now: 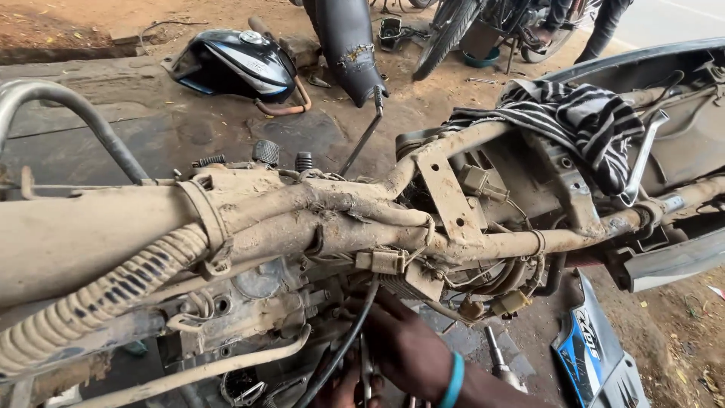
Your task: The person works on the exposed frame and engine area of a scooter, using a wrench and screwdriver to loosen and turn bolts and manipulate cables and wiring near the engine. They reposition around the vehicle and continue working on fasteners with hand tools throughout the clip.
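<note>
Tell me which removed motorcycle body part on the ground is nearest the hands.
The blue-and-grey side panel at lower right, lying just right of the right hand. The black fuel tank and black seat lie far off, beyond the muddy frame.

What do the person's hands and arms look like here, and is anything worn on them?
Only the lower frame edge shows them. One hand is bare, no glove, with a plain turquoise band round the wrist and no sleeve on the visible forearm. A second bare hand is mostly hidden below the cable. Which is left or right is unclear.
</note>
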